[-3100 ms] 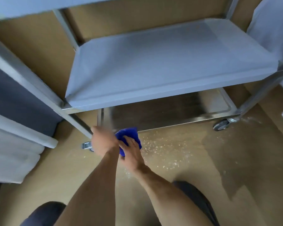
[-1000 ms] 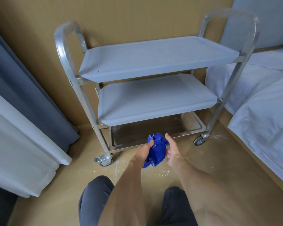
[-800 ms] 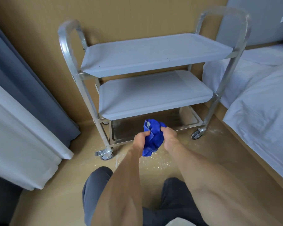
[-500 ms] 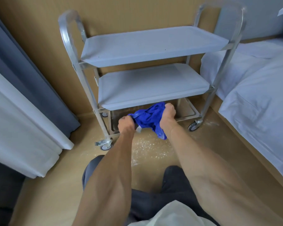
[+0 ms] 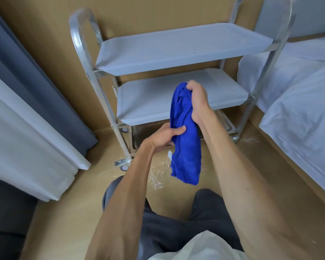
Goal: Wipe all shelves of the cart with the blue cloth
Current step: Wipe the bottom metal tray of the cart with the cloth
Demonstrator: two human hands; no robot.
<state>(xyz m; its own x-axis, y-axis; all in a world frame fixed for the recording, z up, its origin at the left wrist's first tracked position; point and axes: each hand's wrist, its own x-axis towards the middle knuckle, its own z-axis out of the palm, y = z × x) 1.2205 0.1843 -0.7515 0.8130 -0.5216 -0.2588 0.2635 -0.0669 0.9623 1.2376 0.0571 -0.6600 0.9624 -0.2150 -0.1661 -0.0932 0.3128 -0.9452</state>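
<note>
Up comes the crumpled blue cloth (image 5: pixel 186 136), lifted from down by the bare steel bottom shelf (image 5: pixel 227 126) to hang in front of the grey middle shelf (image 5: pixel 148 98) of the three-tier metal cart (image 5: pixel 83 44); right hand (image 5: pixel 196 99) fisted round its top, left hand (image 5: pixel 165 137) pinching its middle, likely regathering it for a higher shelf, white crumbs (image 5: pixel 158 177) on the floor

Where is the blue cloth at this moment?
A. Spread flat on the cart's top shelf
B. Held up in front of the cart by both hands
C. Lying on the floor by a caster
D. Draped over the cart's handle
B: the right hand grips the top of the blue cloth and the left hand pinches its middle, so it hangs in the air in front of the cart.
</note>
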